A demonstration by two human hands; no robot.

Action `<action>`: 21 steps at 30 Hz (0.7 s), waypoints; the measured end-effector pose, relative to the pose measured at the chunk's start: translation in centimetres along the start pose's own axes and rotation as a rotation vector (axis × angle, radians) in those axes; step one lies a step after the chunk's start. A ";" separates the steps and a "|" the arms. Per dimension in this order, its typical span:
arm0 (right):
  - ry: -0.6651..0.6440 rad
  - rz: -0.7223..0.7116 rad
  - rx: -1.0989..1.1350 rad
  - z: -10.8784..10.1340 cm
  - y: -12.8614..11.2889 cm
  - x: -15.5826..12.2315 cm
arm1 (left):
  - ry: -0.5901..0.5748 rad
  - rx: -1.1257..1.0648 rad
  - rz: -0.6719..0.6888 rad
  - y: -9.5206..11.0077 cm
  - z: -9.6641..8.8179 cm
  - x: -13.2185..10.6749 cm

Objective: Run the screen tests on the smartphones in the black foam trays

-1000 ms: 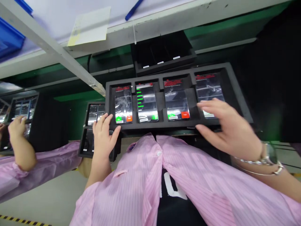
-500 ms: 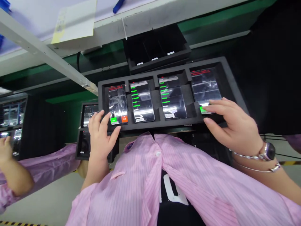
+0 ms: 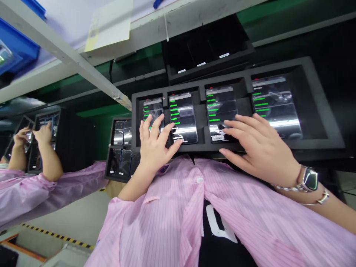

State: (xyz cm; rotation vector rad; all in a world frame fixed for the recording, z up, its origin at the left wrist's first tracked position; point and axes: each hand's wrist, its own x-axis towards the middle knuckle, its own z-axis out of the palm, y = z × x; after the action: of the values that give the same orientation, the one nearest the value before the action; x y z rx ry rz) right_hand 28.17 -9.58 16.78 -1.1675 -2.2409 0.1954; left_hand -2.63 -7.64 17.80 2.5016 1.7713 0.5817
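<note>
A black foam tray (image 3: pixel 317 92) lies in front of me with several smartphones in its slots, their screens lit with green text. My left hand (image 3: pixel 155 144) has its fingers spread, the tips touching the leftmost phone (image 3: pixel 152 109) and the second phone (image 3: pixel 183 118). My right hand (image 3: pixel 258 148) rests its fingertips on the lower part of the third phone (image 3: pixel 219 109), partly covering it. The largest screen, the fourth phone (image 3: pixel 275 105), sits at the right, and neither hand touches it. Neither hand holds anything.
A second foam tray (image 3: pixel 121 148) with dark phones stands left of my hand. A black slotted tray (image 3: pixel 208 48) sits beyond. At far left, a co-worker's hands (image 3: pixel 36 135) work in a pink sleeve. Above are a white shelf, paper note (image 3: pixel 108 26) and blue bin (image 3: pixel 16 44).
My right hand has moved left from the fourth phone to the third. My left hand has shifted right onto the second phone. The leftmost and fourth screens have changed to green text.
</note>
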 end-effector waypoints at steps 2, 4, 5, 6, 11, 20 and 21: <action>-0.001 -0.021 -0.042 0.2 -0.1 -0.1 | 0.010 0.005 -0.013 0.1 0.1 -0.1; -0.013 -0.023 -0.084 0.3 -0.2 -0.1 | 0.004 -0.004 -0.013 0.2 -0.1 -0.2; -0.021 -0.017 -0.103 0.3 -0.2 -0.1 | 0.000 -0.012 -0.013 0.2 -0.1 -0.1; -0.028 -0.012 -0.117 0.4 -0.2 -0.1 | -0.003 -0.019 -0.012 0.2 -0.2 0.0; -0.094 -0.017 -0.166 0.5 -0.4 0.5 | -0.007 -0.037 0.007 -0.1 0.2 0.7; 0.019 0.054 -0.094 -3.3 1.4 -2.5 | 0.181 -0.125 -0.068 -4.4 -3.0 -1.9; 0.051 0.098 -0.131 -3.7 2.1 -3.2 | 0.180 -0.110 -0.105 -4.9 -3.2 -2.4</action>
State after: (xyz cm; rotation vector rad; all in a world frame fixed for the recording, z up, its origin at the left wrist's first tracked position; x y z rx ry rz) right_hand 33.09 -11.36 17.53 -1.3381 -2.1813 0.0582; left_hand -8.77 -8.72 19.00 2.3332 1.8586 0.8962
